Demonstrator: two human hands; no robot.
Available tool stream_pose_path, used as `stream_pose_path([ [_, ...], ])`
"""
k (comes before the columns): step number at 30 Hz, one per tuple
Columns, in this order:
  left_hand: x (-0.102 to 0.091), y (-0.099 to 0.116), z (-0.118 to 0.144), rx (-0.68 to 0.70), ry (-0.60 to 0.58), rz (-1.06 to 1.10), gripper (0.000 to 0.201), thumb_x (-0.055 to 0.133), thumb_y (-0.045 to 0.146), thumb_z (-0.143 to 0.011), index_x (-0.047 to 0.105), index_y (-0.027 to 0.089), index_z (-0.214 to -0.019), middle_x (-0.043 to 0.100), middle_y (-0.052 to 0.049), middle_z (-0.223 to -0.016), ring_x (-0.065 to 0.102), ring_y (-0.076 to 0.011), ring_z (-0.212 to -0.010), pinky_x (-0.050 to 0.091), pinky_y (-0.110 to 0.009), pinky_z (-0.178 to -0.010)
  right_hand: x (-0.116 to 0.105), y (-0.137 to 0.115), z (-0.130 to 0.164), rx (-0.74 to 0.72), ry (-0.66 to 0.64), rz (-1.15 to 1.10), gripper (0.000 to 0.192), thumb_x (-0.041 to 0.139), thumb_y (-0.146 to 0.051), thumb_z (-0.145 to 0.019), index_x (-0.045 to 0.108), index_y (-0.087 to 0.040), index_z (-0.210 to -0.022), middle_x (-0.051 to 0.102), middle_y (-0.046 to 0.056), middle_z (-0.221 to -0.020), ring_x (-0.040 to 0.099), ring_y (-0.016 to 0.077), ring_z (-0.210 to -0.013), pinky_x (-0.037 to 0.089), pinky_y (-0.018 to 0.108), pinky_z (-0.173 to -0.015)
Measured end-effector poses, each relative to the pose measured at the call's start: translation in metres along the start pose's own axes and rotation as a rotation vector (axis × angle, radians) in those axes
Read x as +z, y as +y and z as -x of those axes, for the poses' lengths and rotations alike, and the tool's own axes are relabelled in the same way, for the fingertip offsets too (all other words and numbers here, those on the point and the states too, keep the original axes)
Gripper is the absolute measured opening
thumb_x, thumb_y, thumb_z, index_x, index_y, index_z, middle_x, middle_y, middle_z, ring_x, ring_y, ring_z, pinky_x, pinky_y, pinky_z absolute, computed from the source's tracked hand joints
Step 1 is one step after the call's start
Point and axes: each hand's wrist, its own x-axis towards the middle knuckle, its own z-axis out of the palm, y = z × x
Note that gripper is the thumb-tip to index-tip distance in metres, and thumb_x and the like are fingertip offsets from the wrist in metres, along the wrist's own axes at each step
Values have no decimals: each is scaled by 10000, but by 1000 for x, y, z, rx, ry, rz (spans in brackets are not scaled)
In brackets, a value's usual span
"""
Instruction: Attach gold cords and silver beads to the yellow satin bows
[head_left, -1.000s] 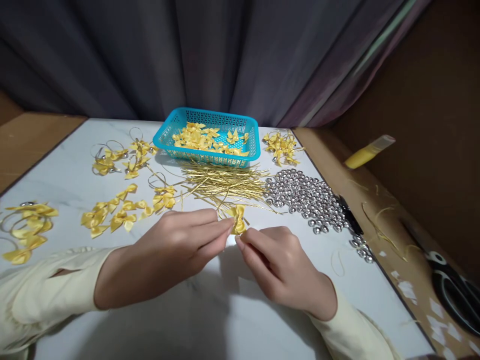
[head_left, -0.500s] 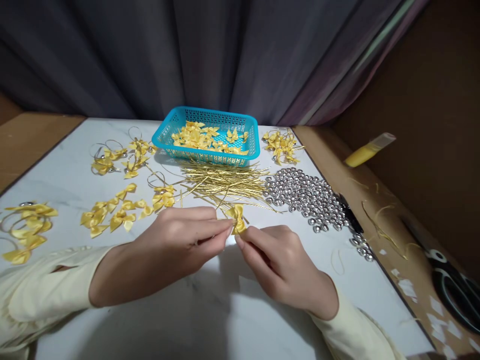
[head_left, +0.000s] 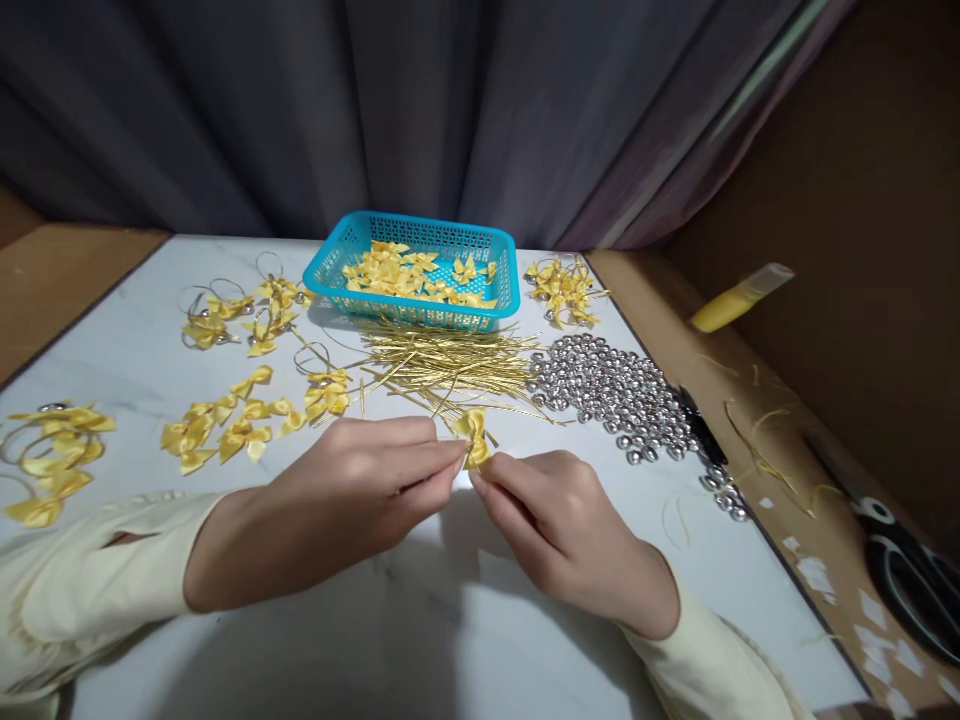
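Note:
A yellow satin ribbon bow [head_left: 473, 432] is pinched between my two hands above the white table. My left hand [head_left: 360, 500] grips the bow's left side between thumb and fingers. From the right, my right hand [head_left: 559, 520] pinches its lower edge, with the fingertips of both hands close together. Any cord or small part between the fingertips is too hidden to make out. Just beyond my hands lies a heap of gold cord pieces [head_left: 450, 360]. Several loose yellow bows [head_left: 195, 430] rest to the left of my left hand.
Behind the cords stands a blue perforated basket [head_left: 330, 285] with yellow bows inside. Silver bells [head_left: 607, 390] are heaped at the right, near a black pen [head_left: 701, 428]. Scissors [head_left: 907, 580], a yellow tube [head_left: 739, 300] and paper scraps lie beyond the table's right edge. Looped bows [head_left: 56, 455] sit far left.
Both hands keep their pinch on the bow at nearly the same spot. Only a very slight shift of the left hand and wrist shows.

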Motion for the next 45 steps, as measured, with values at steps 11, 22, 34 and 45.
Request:
stream_pose_path([
  [11, -1, -1, -1, -78, 34, 30, 155, 508, 86, -820, 647, 137, -775, 400, 51, -520, 350, -68, -481, 271, -212, -457, -4, 1, -1, 1, 9, -88, 223, 372, -158, -876, 452, -169, -668, 389, -46, -508, 327, 76, -434, 246, 217, -472],
  [22, -1, -1, -7, -114, 59, 90, 217, 487, 127, -826, 654, 143, -688, 424, 49, -474, 351, -56, -443, 282, -173, -427, -6, 1, -2, 4, 3, -162, 212, 399, -136, -870, 433, -162, -662, 295, -62, -518, 305, 57, -437, 238, 196, -463],
  [34, 0, -1, -4, -130, 42, 85, 186, 508, 90, -805, 667, 113, -711, 423, 48, -488, 361, -53, -460, 277, -187, -443, -5, 1, -3, 6, -1, -158, 216, 406, -127, -866, 420, -161, -654, 282, -65, -519, 295, 53, -434, 229, 197, -463],
  [45, -2, -2, 0, -40, -37, 91, 154, 504, 74, -827, 621, 108, -733, 401, 47, -542, 364, -64, -499, 271, -215, -467, -6, 1, -1, 7, -72, -87, 224, 376, -148, -871, 410, -164, -650, 296, -54, -529, 274, 70, -447, 219, 215, -476],
])
